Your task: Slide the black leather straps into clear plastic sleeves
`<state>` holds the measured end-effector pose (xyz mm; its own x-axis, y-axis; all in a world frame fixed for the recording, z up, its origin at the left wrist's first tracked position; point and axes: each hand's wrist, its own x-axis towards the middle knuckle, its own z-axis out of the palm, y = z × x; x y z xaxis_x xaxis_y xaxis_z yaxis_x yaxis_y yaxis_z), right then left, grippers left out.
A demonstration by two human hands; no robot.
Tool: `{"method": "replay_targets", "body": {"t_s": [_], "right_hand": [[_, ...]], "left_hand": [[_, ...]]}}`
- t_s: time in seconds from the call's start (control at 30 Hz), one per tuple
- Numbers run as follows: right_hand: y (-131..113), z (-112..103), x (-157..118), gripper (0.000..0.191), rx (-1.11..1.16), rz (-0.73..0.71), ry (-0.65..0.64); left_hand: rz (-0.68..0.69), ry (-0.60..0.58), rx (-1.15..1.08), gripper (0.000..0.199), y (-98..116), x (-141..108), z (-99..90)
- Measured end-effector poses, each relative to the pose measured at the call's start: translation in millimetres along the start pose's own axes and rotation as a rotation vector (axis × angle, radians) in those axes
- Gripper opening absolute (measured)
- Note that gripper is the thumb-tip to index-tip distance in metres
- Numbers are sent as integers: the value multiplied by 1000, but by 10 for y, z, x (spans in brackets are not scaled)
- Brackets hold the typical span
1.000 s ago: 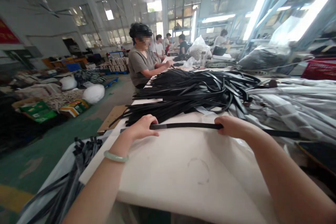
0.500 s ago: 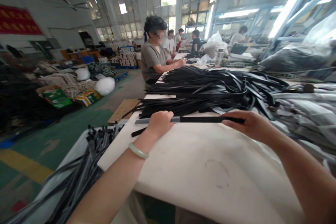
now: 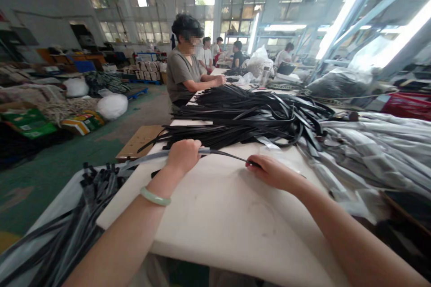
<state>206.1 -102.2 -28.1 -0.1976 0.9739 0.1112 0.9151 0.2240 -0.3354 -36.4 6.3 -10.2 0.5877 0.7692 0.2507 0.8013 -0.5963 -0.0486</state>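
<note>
Room: wide factory hall with tall windows point(image 3: 242, 4) and long lamps point(image 3: 346, 9). On the green floor point(image 3: 67, 154), to the left, lie white sacks point(image 3: 112, 106) and printed boxes point(image 3: 81, 124).

Table: long white top point(image 3: 218, 219), and the person sits at its edge with both forearms reaching over it.

Left hand: closed around the strap like a fist point(image 3: 183, 157), fingers on the top side, resting just above the table. A pale green bangle point(image 3: 155, 196) sits on this wrist.

Right hand: pinching the strap near its end between thumb and fingers point(image 3: 272, 172), a little lower and to the right of the left hand.

Strap: one thin black strip point(image 3: 225, 154) going between both hands, lying slightly tilted above the table. Past the left hand, its part looks pale grey point(image 3: 144, 159).

Pile: many black straps point(image 3: 242, 119) lying tangled, just behind the hands.

Bin: black strip ends point(image 3: 94, 193) stand in white plastic point(image 3: 50, 251), below the table's left edge.

Right side: grey bundle in clear plastic point(image 3: 380, 143), beside the table.

Co-worker: person in grey shirt point(image 3: 183, 63), seated farther along, both forearms on the table.
</note>
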Motion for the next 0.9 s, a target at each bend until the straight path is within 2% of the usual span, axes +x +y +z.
{"method": "replay_targets", "body": {"t_s": [0.1, 0.2, 0.27, 0.4, 0.53, 0.63, 0.73, 0.9], "right_hand": [[-24, -13, 42, 24, -121, 20, 47], [-262, 66, 110, 23, -276, 17, 81], [-361, 74, 96, 27, -321, 20, 76], [-217, -88, -39, 42, -331, 50, 145], [2, -281, -116, 41, -211, -41, 156], [30, -348, -136, 41, -127, -93, 108], [8, -358, -162, 40, -143, -75, 109], [-128, -187, -134, 39, -249, -122, 207]], "left_hand": [[23, -9, -5, 22, 54, 13, 28], [77, -18, -21, 21, 210, -15, 44], [68, -11, -12, 21, 233, -34, 31], [2, 9, 26, 15, 20, -42, -30], [12, -5, 29, 12, -149, -33, -47], [63, -16, 23, 12, -122, -33, -28], [119, -25, 15, 12, -45, -43, -6], [178, -15, -15, 12, 149, -97, 10]]}}
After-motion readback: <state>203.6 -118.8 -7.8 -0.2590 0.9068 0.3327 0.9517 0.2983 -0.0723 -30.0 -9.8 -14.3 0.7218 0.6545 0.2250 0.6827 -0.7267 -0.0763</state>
